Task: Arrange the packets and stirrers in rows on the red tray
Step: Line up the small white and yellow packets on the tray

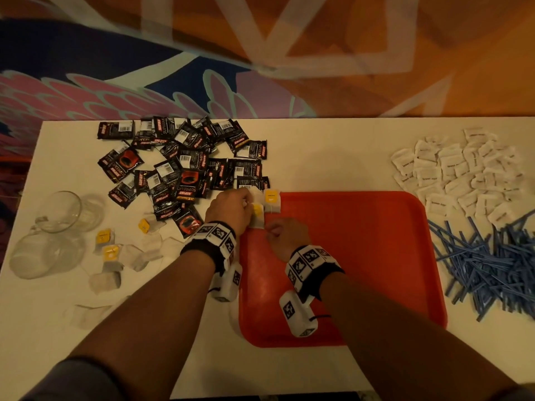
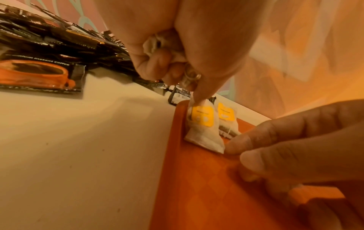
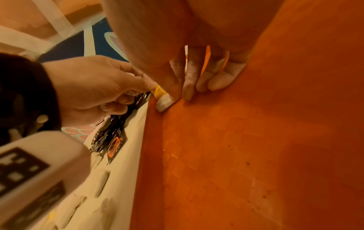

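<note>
The red tray (image 1: 362, 279) lies on the white table. Two tea bags with yellow tags sit side by side in its far left corner: one (image 1: 272, 201) lies free, the other (image 2: 202, 129) is under my hands. My left hand (image 1: 231, 211) presses that bag's top end with its index finger (image 2: 204, 93). Its other fingers are curled round a crumpled white tea bag (image 2: 152, 45) in the palm. My right hand (image 1: 285, 233) touches the bag's near corner with straight fingertips (image 2: 238, 144) and holds nothing.
A pile of black coffee sachets (image 1: 185, 166) lies at the far left. Loose tea bags (image 1: 115, 256) and two glass cups (image 1: 58, 212) are on the left. White sugar packets (image 1: 457, 172) and blue stirrers (image 1: 486, 264) lie right of the tray.
</note>
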Demonstrator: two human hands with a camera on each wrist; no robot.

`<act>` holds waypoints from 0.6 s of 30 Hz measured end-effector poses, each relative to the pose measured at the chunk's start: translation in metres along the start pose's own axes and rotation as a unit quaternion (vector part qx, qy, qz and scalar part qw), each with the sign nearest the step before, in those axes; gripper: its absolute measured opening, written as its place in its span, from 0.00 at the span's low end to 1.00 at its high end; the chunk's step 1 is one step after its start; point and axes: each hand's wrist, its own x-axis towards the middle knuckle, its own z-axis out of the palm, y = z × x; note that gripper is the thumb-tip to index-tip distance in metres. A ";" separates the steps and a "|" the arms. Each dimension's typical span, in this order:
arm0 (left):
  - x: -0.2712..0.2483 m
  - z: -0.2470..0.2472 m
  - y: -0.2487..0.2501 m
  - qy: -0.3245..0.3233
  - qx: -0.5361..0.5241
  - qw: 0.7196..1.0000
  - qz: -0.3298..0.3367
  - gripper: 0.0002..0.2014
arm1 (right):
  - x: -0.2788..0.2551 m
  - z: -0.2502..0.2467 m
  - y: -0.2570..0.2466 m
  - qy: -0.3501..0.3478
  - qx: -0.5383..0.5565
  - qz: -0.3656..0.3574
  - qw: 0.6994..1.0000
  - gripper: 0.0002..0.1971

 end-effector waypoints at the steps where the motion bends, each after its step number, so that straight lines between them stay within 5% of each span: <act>1: 0.000 0.000 -0.001 0.000 -0.005 1.000 0.001 0.08 | -0.001 -0.001 0.000 -0.003 -0.004 -0.004 1.000 0.13; 7: -0.007 -0.003 -0.011 0.018 -0.218 0.970 -0.103 0.04 | -0.010 -0.007 0.008 0.009 0.035 0.017 0.999 0.11; 11: -0.031 -0.020 0.003 -0.050 -0.585 0.784 -0.200 0.21 | -0.022 -0.023 -0.005 0.029 0.044 -0.050 0.997 0.09; 13: -0.042 -0.030 0.010 -0.071 -0.641 0.740 -0.191 0.27 | -0.029 -0.032 -0.016 0.034 0.102 -0.095 0.990 0.07; 18: -0.068 -0.056 0.038 -0.102 -0.659 0.729 -0.156 0.30 | -0.050 -0.061 -0.045 0.074 0.160 -0.181 0.968 0.07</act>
